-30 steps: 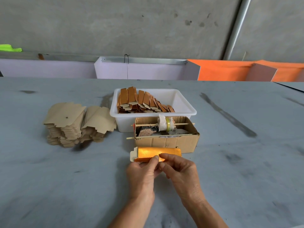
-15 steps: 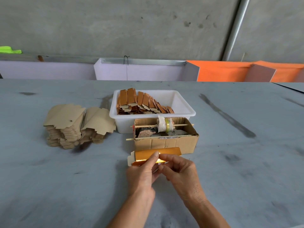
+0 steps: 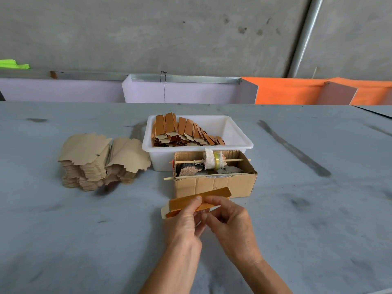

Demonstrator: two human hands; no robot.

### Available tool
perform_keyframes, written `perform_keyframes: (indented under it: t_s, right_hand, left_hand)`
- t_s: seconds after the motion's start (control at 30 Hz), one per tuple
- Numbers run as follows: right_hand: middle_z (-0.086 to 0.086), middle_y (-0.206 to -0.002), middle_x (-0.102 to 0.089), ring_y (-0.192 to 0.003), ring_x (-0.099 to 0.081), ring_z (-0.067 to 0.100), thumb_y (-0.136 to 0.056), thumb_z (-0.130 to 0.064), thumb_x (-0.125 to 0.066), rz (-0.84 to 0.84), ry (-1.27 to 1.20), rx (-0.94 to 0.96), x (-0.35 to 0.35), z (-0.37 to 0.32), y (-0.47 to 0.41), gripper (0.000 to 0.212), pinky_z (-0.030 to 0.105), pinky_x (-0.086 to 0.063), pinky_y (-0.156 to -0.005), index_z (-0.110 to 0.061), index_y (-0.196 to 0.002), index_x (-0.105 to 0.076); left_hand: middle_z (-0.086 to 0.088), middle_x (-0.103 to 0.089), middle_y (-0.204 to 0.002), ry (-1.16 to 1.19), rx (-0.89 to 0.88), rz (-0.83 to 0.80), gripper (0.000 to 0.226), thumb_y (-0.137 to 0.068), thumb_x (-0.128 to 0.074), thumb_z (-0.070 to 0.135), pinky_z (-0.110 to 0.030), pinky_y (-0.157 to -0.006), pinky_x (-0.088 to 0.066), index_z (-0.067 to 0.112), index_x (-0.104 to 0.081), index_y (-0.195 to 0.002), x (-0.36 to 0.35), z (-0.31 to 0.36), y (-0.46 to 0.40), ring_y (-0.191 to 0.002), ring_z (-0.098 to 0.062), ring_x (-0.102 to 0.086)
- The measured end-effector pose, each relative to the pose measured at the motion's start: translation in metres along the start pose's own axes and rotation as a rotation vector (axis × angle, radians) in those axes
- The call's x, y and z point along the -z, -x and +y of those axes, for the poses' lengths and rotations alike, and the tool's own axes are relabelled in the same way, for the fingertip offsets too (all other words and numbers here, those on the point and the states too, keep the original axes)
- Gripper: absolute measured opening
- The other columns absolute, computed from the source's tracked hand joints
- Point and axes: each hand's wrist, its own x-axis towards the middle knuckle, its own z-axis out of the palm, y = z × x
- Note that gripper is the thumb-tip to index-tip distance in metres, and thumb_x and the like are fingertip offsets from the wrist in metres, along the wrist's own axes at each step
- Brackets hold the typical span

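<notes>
A long, flat golden-orange folded carton with a pale flap at its left end is held just above the grey table, in front of the cardboard box. My left hand pinches its near edge left of the middle, thumb on top. Close beside it, my right hand pinches the same edge with curled fingers. The carton is tilted, its right end higher. The part under my fingers is hidden.
A small open cardboard box holds a tape roll on a wooden stick. Behind it a white plastic tub contains several folded golden cartons. Two stacks of flat brown blanks sit to the left. A grey table surrounds them.
The carton has tilted, its right end rising and its left end dropping. Both hands kept their pinch on the near edge and shifted slightly.
</notes>
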Motion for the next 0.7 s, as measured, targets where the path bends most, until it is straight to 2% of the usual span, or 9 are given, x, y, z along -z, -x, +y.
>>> perform_keyframes:
  t_s: [0.07, 0.13, 0.27, 0.37, 0.43, 0.5, 0.7]
  right_hand:
    - [-0.001, -0.061, -0.068, -0.052, -0.057, 0.002, -0.079, -0.002, -0.071, 0.050, 0.042, 0.039, -0.004, 0.000, 0.001, 0.046, 0.011, -0.041, -0.054, -0.041, -0.099, -0.058]
    - [-0.010, -0.063, -0.069, -0.059, -0.063, 0.002, -0.080, -0.005, -0.071, 0.102, 0.079, 0.071, -0.007, 0.002, 0.003, 0.057, 0.008, -0.045, -0.058, -0.044, -0.115, -0.047]
    - [-0.017, -0.070, -0.067, -0.061, -0.062, 0.002, -0.078, -0.006, -0.074, 0.223, 0.102, 0.161, -0.014, 0.006, 0.008, 0.075, 0.005, -0.044, -0.060, -0.035, -0.137, -0.035]
    - [-0.018, -0.069, -0.066, -0.062, -0.061, 0.001, -0.076, -0.007, -0.076, 0.307, 0.119, 0.209, -0.018, 0.007, 0.010, 0.080, 0.004, -0.043, -0.060, -0.025, -0.141, -0.032]
    - [-0.016, -0.064, -0.065, -0.064, -0.061, 0.001, -0.075, -0.007, -0.077, 0.342, 0.119, 0.210, -0.019, 0.006, 0.010, 0.083, 0.005, -0.043, -0.062, -0.019, -0.143, -0.031]
    - [-0.016, -0.064, -0.065, -0.065, -0.061, 0.001, -0.075, -0.004, -0.077, 0.362, 0.102, 0.206, -0.019, 0.006, 0.008, 0.083, 0.005, -0.043, -0.063, -0.016, -0.143, -0.032]
    - [-0.023, -0.076, -0.066, -0.069, -0.062, 0.000, -0.075, -0.003, -0.076, 0.381, 0.040, 0.206, -0.020, 0.003, 0.002, 0.080, 0.005, -0.042, -0.066, -0.025, -0.139, -0.034]
  left_hand:
    - [-0.018, -0.067, -0.094, 0.027, -0.015, 0.022, 0.038, -0.076, -0.072, 0.008, -0.017, -0.039, -0.048, 0.000, -0.060, -0.112, -0.001, -0.001, -0.001, -0.043, -0.009, -0.063]
    - [-0.017, -0.067, -0.090, 0.042, -0.017, 0.030, 0.041, -0.076, -0.073, 0.008, -0.016, -0.037, -0.047, -0.001, -0.059, -0.113, -0.001, -0.001, -0.001, -0.042, -0.008, -0.064]
    - [-0.013, -0.067, -0.086, 0.062, 0.008, 0.021, 0.036, -0.073, -0.075, 0.013, -0.015, -0.037, -0.046, 0.002, -0.060, -0.104, -0.003, 0.002, 0.001, -0.051, -0.012, -0.066]
    - [-0.009, -0.066, -0.084, 0.046, 0.004, 0.026, 0.035, -0.071, -0.078, 0.017, -0.019, -0.043, -0.048, 0.006, -0.059, -0.099, -0.006, 0.004, 0.003, -0.064, -0.014, -0.062]
    - [-0.009, -0.067, -0.089, 0.023, -0.005, 0.024, 0.038, -0.070, -0.079, 0.019, -0.026, -0.052, -0.047, 0.007, -0.060, -0.101, -0.006, 0.004, 0.005, -0.068, -0.014, -0.062]
    - [-0.011, -0.069, -0.095, 0.016, -0.014, 0.017, 0.040, -0.069, -0.080, 0.019, -0.027, -0.057, -0.046, 0.008, -0.061, -0.103, -0.007, 0.004, 0.007, -0.071, -0.015, -0.063]
    - [-0.010, -0.066, -0.098, 0.036, -0.044, 0.023, 0.047, -0.067, -0.082, 0.015, -0.030, -0.055, -0.046, 0.010, -0.058, -0.107, -0.008, 0.010, 0.012, -0.081, -0.018, -0.062]
